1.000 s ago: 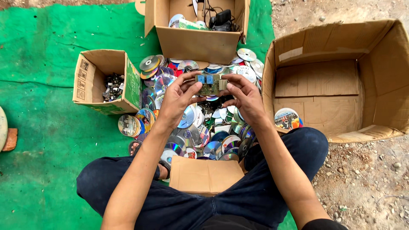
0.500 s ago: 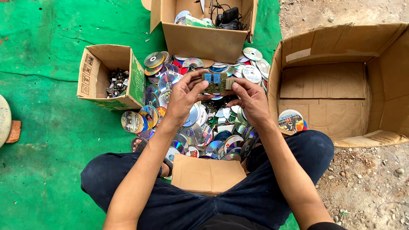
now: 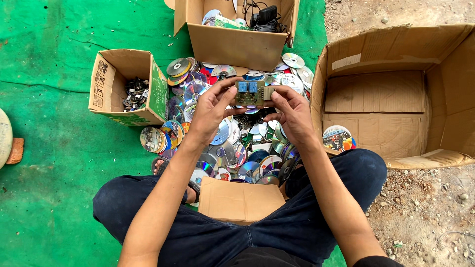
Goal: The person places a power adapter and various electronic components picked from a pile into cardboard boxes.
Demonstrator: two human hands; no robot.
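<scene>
A small green circuit board with two blue block parts on it is held up in front of me by both hands. My left hand grips its left end with the thumb below. My right hand pinches its right end. Beneath the hands lies a heap of shiny discs spread on the green mat. I sit cross-legged in dark trousers, with a flat piece of cardboard between my knees.
A small open box with dark metal parts stands at the left. A box of cables and discs is at the top. A large open carton lies on its side at right, discs at its mouth. Gravel ground lies at right.
Both hands kept hold of the circuit board above the discs and shifted only slightly. My view has moved a little closer.
</scene>
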